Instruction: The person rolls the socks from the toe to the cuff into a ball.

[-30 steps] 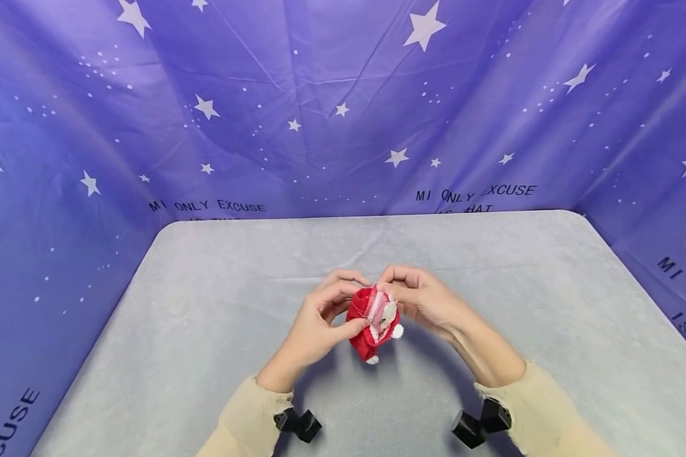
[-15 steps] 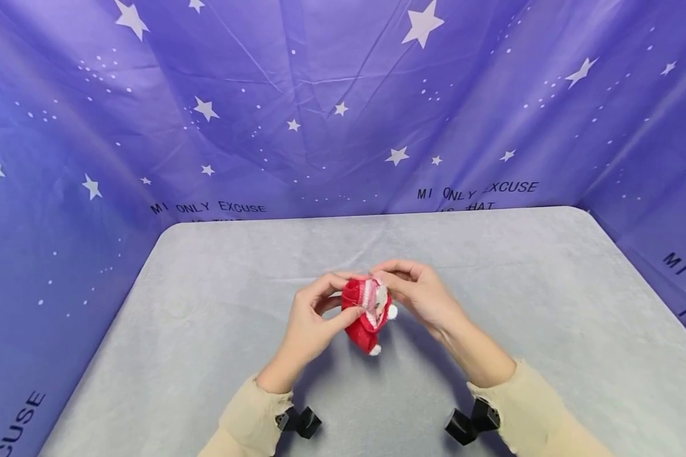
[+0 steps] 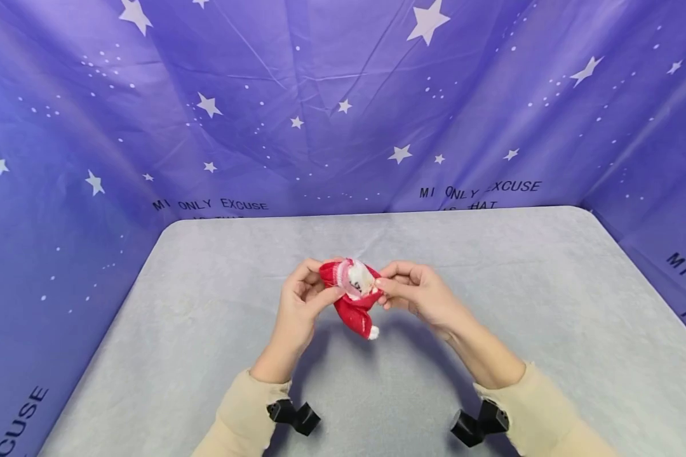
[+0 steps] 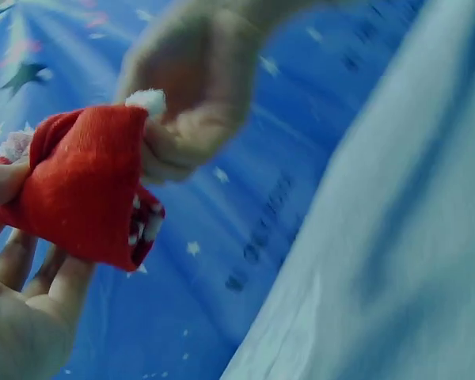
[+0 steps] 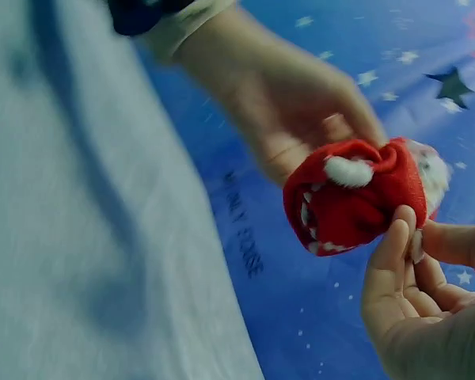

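Observation:
Both hands hold a small red plush toy [image 3: 352,311] above the table, in the middle of the head view. It has a white fluffy part, a pink-and-white knitted band and a white tuft at one end. My left hand [image 3: 300,304] grips its left side, thumb over the band. On the other side, my right hand [image 3: 425,295] pinches the red edge beside the white fluff. Seen from the left wrist, the toy [image 4: 87,186] shows a broad red back and an opening with white-patterned lining. In the right wrist view a white pompom [image 5: 348,171] lies on the red cloth.
A grey cloth-covered table [image 3: 206,304] with rounded far corners spreads under the hands. Behind it and at both sides hangs a purple-blue curtain [image 3: 320,146] with white stars and lettering. Black camera mounts [image 3: 294,416] sit at the wrists.
The toy has moved up and to the left and turned, so more of the white fluff shows. My left hand shifted with it; my right fingers moved from its top to its right edge.

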A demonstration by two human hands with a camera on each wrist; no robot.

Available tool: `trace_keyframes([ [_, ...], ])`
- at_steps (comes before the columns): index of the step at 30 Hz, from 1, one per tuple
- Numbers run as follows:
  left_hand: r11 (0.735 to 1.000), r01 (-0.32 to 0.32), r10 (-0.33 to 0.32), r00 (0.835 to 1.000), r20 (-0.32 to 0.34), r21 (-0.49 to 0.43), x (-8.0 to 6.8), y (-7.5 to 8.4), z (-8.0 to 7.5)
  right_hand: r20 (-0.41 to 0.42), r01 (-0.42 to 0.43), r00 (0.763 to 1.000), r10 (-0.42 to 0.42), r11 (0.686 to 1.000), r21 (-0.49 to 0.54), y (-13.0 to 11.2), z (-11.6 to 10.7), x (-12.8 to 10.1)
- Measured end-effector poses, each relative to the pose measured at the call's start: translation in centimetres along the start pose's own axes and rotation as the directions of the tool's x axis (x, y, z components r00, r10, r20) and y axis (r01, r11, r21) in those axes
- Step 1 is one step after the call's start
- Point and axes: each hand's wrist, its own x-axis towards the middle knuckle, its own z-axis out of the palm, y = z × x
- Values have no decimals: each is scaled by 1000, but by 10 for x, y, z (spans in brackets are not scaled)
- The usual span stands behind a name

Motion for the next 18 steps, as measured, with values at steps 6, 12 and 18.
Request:
trace_keyframes([
  [6,933,64,-77,997,-22,-353,2,8,9,122,-51,992,26,977,206,-5,-7,4],
  [12,910,70,-94,995,-41,-409,2,5,16,189,-101,981,50,957,271,5,-3,4],
  [18,952,77,-82,997,-4,-297,2,-1,16,201,-140,977,70,924,355,9,-2,0],
])
